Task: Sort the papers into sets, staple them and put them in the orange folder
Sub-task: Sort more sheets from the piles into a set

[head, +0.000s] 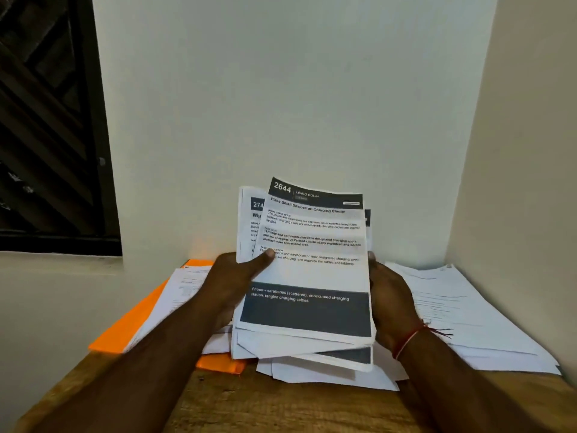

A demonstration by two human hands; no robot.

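left hand (pixel 232 281): thumb pressed on papers (pixel 309 276) front | right hand (pixel 390 295): fingers (pixel 372 258) gripping opposite edge | forearms: raised

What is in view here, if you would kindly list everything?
paper stack: one, white with dark bands, held above table
orange folder: one, orange, table's left, under papers
sheets on folder: few, white, table's left
paper pile: one, white, table's right
loose sheets: several, white, beneath held stack
table: one, brown wood, bottom
window: one, dark, upper left
walls: two, white, behind and right
thread band: one, red, right wrist
left hand: one, grips stack's left edge
right hand: one, holds stack's right edge
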